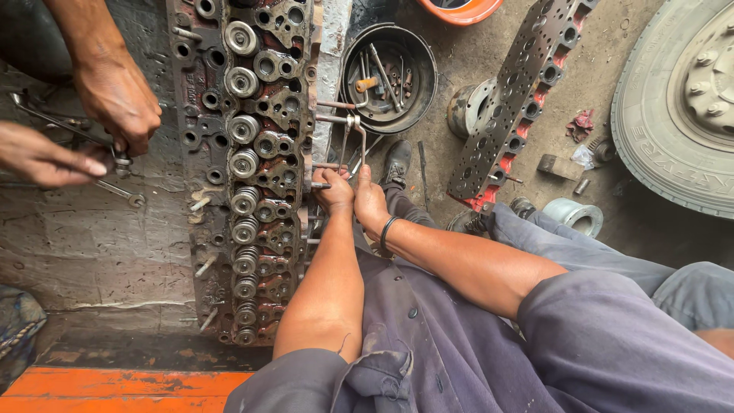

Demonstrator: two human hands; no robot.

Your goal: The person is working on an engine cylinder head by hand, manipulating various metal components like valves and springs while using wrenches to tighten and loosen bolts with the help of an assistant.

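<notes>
A long, greasy cylinder head point(248, 168) with a row of valve springs lies on a worn bench. My left hand point(334, 191) is closed around a short metal rod point(319, 185) sticking out of the head's right side. Right beside it, my right hand point(370, 202), with a black band on the wrist, grips the lower end of a thin forked metal tool point(352, 141), thumb pointing up. The tool reaches up along the head's edge. My fingers hide how the tool meets the head.
Another person's two hands point(115, 95) point(46, 157) work with wrenches point(115, 187) at the left of the head. A round black pan point(424, 73) holding tools, a perforated metal plate point(520, 92), a big tyre point(673, 107) and small parts lie on the floor. An orange beam point(115, 386) runs along the bottom left.
</notes>
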